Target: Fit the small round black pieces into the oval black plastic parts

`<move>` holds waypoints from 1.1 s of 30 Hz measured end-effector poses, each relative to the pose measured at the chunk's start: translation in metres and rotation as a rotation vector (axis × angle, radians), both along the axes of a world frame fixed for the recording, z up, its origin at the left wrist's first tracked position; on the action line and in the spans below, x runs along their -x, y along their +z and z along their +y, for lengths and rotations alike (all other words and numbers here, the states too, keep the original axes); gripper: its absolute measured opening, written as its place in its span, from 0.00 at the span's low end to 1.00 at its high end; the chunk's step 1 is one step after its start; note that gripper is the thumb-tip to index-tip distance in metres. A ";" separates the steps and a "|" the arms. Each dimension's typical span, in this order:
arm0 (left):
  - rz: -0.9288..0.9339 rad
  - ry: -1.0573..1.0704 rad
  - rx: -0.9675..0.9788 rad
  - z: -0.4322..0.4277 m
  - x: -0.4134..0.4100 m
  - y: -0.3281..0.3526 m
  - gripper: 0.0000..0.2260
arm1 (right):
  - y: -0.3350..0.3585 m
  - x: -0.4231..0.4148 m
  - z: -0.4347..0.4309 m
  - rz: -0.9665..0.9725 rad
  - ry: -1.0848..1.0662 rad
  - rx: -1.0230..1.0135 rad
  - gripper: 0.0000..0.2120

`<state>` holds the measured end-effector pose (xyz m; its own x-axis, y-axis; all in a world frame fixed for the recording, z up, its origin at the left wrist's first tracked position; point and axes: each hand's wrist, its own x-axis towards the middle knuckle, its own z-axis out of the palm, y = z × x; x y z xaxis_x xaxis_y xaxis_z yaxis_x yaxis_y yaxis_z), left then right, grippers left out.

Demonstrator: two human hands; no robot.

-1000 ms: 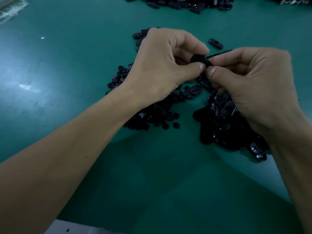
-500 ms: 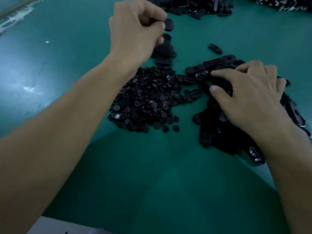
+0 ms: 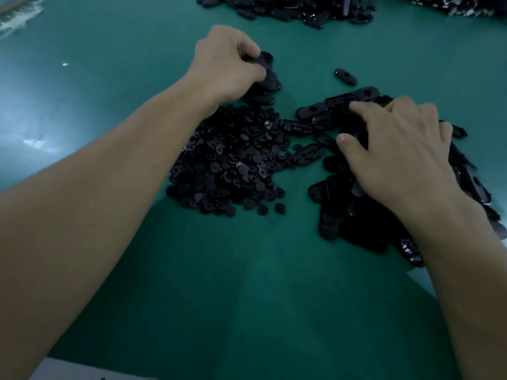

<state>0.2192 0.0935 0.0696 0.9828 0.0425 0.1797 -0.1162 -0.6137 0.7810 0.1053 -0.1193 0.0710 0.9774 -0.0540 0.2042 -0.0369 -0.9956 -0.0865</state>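
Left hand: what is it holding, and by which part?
The left hand pinches an oval black part by one end, just above a small stack of such parts.

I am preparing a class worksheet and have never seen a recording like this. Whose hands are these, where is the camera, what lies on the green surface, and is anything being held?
There is no machine here. A person works with two bare hands, and the single camera sits on their head, looking forward and down, so both arms reach in from the bottom of the picture. On the green table lies a heap of small round black pieces, and to its right a heap of oval black parts. A lone oval part lies farther back, and a far pile runs along the top edge. The left hand pinches a held oval part just over a small stack. The right hand rests with loose fingers on the oval heap and seems to grip nothing.
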 end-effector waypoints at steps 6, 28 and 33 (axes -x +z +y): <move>0.023 -0.036 -0.064 -0.005 0.008 0.003 0.16 | 0.000 0.000 -0.001 -0.047 0.019 -0.046 0.15; -0.208 -0.260 0.047 -0.039 0.080 0.007 0.04 | -0.003 -0.006 -0.001 -0.165 0.056 -0.076 0.03; -0.208 -0.247 -0.030 -0.037 0.089 0.001 0.03 | -0.003 -0.006 0.001 -0.163 0.031 -0.072 0.12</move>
<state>0.1297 0.0568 0.0710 0.9046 -0.2015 0.3756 -0.4202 -0.5690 0.7068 0.1110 -0.1186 0.0679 0.9331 -0.0448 0.3569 0.0138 -0.9870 -0.1601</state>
